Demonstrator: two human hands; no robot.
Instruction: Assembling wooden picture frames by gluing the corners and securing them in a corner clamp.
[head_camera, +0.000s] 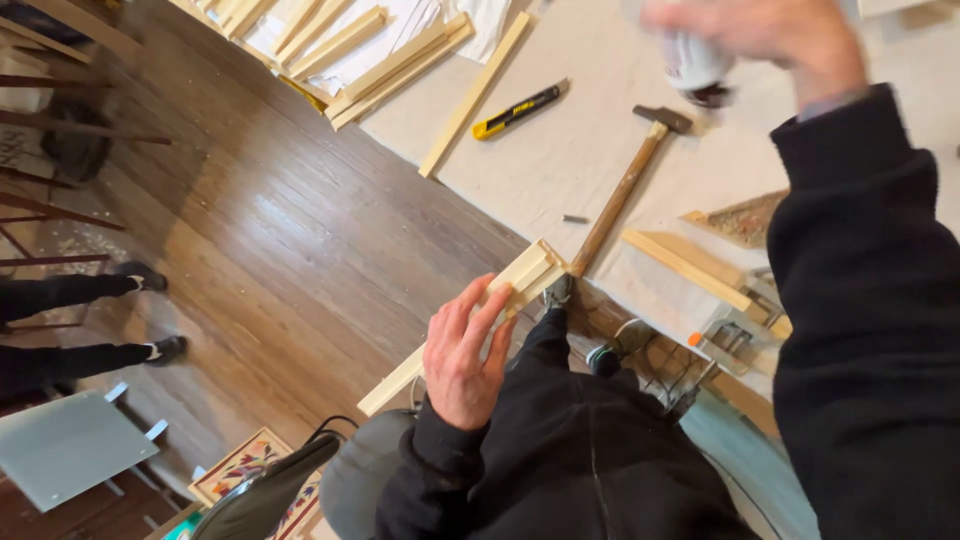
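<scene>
The left hand (462, 355) holds a pale wooden strip (470, 318) by its long edge, fingers laid flat along the wood and thumb tucked under, so its grip is closed on the strip. The strip runs on a slant from low left to upper right, and its upper end rests on the corner of the bench (600, 150), just touching the end of a hammer (625, 185) handle. The hammer lies flat on the bench with its dark head pointing away from the person.

The right hand (770, 40) is raised at the top of the view, blurred, with its grip closed round a white bottle (692, 62) whose dark tip points down toward the bench, above and near the hammer head.

A yellow and black utility knife (518, 110) lies on the bench left of the hammer, next to a single long wooden slat (476, 92). A small dark nail (575, 218) sits on the bench just left of the hammer handle. More wooden bars (690, 265) lie near the right edge of the bench, beside a metal clamp (735, 335). A stack of wooden slats (390, 65) lies at the far end of the bench. Another person's legs and dark shoes (150, 275) show at the left on the wooden floor (300, 230).
</scene>
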